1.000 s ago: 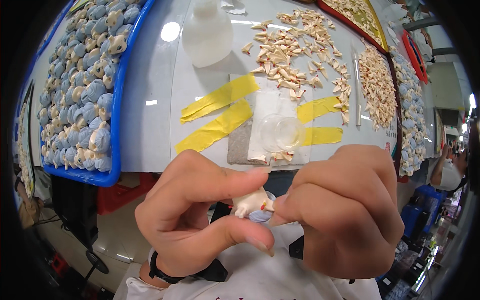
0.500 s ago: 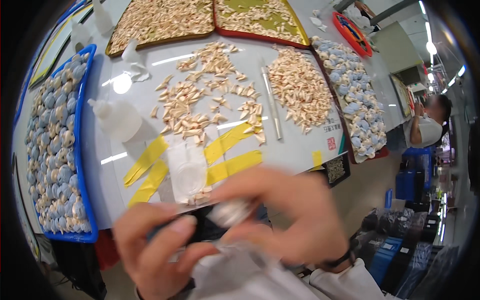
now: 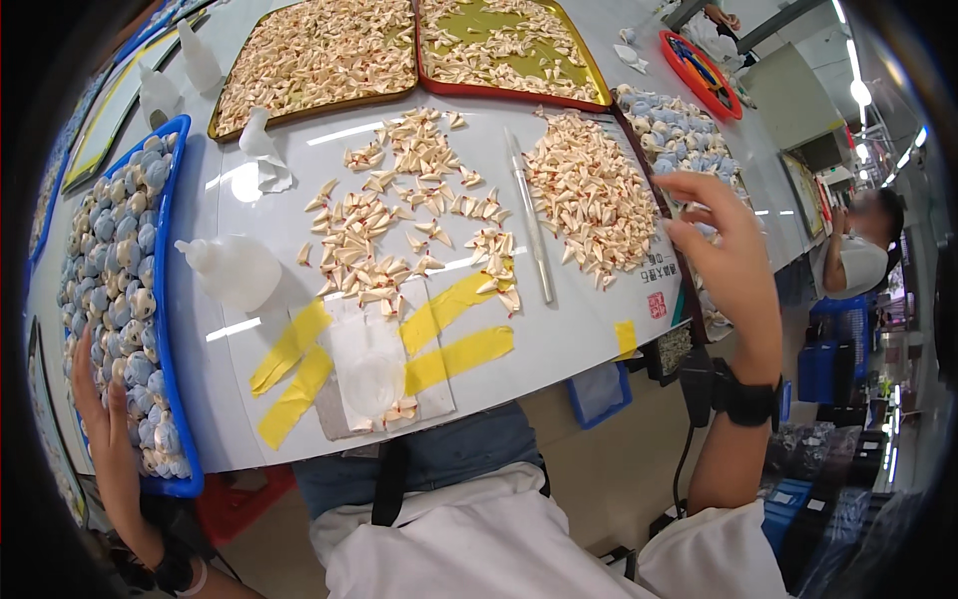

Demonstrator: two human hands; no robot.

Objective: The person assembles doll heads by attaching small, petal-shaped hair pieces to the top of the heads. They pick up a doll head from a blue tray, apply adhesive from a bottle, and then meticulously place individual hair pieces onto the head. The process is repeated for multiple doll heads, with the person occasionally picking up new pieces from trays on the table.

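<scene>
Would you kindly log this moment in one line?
left hand: at blue-cream pieces in blue tray | right hand: open, by dark-edged tray | pen-like tool: between cream piles

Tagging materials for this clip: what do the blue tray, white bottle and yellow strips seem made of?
Blue tray: probably moulded plastic, smooth, with a slight sheen and rounded corners.
White bottle: likely plastic, cloudy and translucent-looking.
Yellow strips: apparently tape, thin and flat; paper or film is unclear.

The white worktable (image 3: 584,324) carries a blue tray (image 3: 161,299) at left and pointed cream pieces (image 3: 589,195), scattered and heaped. Between scatter and heap lies a silver pen-shaped tool (image 3: 533,225).
</scene>
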